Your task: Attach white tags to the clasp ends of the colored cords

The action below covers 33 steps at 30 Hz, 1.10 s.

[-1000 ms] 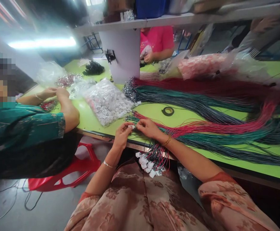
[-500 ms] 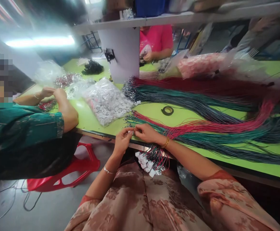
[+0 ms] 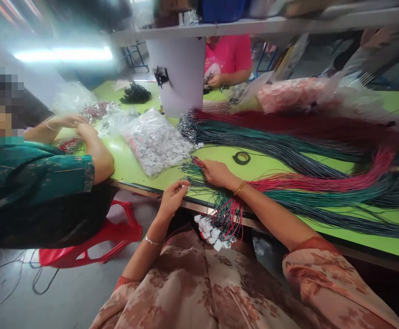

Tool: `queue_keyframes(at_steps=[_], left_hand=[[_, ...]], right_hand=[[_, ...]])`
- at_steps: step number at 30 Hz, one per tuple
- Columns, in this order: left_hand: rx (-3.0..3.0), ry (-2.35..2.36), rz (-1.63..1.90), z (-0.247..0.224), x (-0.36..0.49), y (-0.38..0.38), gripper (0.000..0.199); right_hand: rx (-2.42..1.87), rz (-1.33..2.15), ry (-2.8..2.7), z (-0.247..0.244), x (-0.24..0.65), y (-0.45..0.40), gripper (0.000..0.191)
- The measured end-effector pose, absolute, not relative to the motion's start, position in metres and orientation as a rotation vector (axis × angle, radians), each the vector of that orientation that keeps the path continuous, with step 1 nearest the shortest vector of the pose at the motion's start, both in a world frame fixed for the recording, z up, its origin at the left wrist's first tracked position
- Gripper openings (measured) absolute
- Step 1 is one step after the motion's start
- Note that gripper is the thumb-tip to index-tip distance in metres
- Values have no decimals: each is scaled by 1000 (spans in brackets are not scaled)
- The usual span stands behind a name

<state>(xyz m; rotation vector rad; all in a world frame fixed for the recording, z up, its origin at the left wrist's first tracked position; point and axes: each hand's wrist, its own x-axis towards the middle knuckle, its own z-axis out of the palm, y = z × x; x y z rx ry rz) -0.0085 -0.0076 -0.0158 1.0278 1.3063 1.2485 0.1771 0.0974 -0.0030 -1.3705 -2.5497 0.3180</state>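
Observation:
My left hand (image 3: 172, 196) is closed at the table edge, its thumb and fingertips pinching a small white connector (image 3: 186, 184). Farther in, my right hand (image 3: 218, 174) lies over the tips of the red wires (image 3: 298, 182), fingers closed on the red wire ends; how many strands it grips cannot be made out. Green wires (image 3: 309, 198) and dark wires (image 3: 326, 218) run alongside, their metal-tipped ends close to my hands. Below the right forearm, a bunch of wires with white connectors (image 3: 213, 234) hangs over the table edge above my lap.
A clear bag of white connectors (image 3: 158, 144) lies beyond my left hand. Black tape (image 3: 241, 158) sits between the wire bundles. At left, a co-worker in a green sleeve (image 3: 72, 171) sits on a red stool (image 3: 124, 228). A person in pink (image 3: 237, 52) works across the table.
My right hand has left my left fingertips and moved forward and right onto the red wire ends. My left hand stays nearly in place with the white connector. The view has shifted slightly.

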Motion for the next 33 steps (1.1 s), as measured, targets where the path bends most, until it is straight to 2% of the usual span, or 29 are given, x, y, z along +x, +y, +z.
queue_keyframes(at_steps=[6,13,23,33], left_hand=[[883,1173,1360,-17,0,0,27],[716,1002,1407,-21,6,9,28],[592,865,1398,-20,15,14,20],[708,966,1443,-23,22,10,28]], right_hand=[[-1175,686,-2274,10,164,102,11],[-945,1076,-2003,21,147,92,15],[-1068,1006,-2042,8,180,65,11],[-1054,856,-2094,0,175,58,8]])
